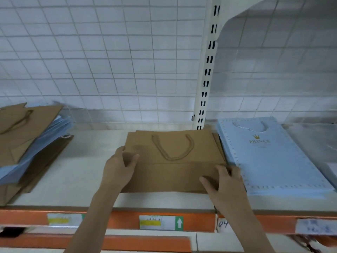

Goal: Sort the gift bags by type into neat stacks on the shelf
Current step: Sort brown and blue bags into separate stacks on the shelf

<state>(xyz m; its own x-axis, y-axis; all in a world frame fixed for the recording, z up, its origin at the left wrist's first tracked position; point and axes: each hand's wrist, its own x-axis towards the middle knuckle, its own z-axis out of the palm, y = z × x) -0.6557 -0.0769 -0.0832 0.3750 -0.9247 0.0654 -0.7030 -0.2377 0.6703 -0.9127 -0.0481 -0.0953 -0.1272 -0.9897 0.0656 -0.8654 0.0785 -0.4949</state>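
A stack of brown kraft gift bags with rope handles lies flat in the middle of the white shelf. My left hand grips the stack's left edge, thumb on top. My right hand holds the front right corner, thumb on top and fingers at the right edge. Right beside it lies a stack of light blue bags with a gold crown and "PRINCE" print. At the left sits a mixed, untidy pile of brown and blue bags.
A wire grid panel backs the shelf, and a white slotted upright stands behind the brown stack. Clear plastic-wrapped items lie at the far right. The orange shelf front carries price labels.
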